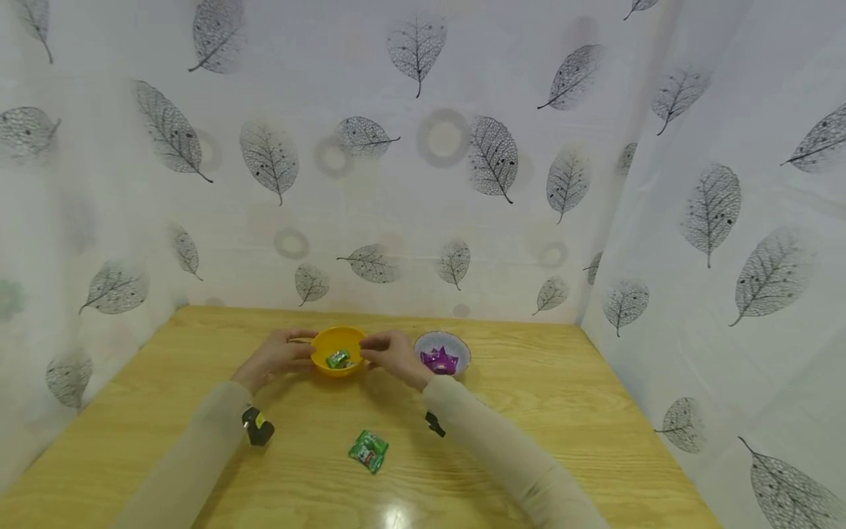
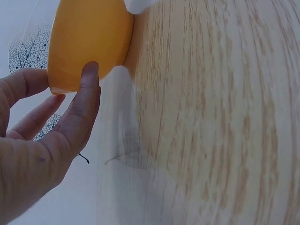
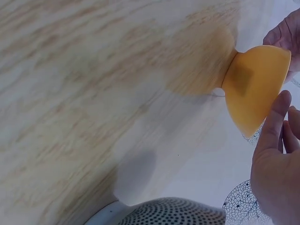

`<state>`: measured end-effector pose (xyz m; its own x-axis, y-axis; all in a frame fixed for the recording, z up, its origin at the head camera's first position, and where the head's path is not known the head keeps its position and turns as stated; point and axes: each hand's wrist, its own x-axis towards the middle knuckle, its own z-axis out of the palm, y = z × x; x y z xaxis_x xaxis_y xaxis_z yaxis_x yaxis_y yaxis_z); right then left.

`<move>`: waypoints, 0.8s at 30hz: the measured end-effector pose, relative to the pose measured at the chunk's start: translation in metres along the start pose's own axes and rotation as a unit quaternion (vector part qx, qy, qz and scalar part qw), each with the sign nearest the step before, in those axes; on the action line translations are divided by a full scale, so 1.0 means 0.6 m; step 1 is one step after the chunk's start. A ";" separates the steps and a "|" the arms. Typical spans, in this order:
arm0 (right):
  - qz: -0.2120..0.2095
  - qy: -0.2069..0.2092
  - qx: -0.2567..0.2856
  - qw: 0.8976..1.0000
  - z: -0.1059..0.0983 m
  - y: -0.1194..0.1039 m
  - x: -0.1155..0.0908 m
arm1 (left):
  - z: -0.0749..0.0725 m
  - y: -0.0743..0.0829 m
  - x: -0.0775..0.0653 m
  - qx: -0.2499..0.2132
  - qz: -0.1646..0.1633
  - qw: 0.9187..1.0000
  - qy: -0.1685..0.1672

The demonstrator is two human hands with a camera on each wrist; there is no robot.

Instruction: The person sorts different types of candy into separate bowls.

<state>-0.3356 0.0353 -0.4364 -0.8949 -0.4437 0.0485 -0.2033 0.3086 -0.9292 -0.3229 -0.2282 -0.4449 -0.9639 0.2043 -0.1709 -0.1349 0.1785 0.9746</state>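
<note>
A yellow bowl [image 1: 337,339] with green-wrapped candies [image 1: 339,359] inside stands on the wooden table. At its left side, my left hand [image 1: 280,356] grips the rim, and the left wrist view shows the thumb [image 2: 89,77] against the outer wall. From the right, my right hand [image 1: 395,354] holds the opposite rim, with a fingertip [image 3: 281,101] on the outside of the bowl. Both hands are close to the bowl's upper edge.
A patterned bowl [image 1: 460,345] holding purple-wrapped candies [image 1: 439,360] stands just right of my right hand. Nearer to me lie green candy packets [image 1: 369,450] on the wooden table [image 1: 542,411]. White leaf-printed curtains [image 1: 396,198] hang behind and beside the table.
</note>
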 end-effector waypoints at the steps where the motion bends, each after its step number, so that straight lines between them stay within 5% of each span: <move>1: -0.001 -0.002 0.003 1.000 -0.002 0.000 -0.001 | 0.000 0.000 -0.001 0.001 0.000 1.000 -0.001; 24: -0.014 -0.094 -0.021 0.995 -0.037 0.019 -0.056 | 0.001 0.005 -0.004 -0.005 -0.004 1.000 -0.005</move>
<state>-0.3166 0.0724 -0.4407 -0.7988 -0.6016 0.0015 -0.2475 0.3263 -0.9123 -0.3210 -0.2276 -0.4418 -0.9604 0.2121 -0.1805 -0.1453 0.1716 0.9744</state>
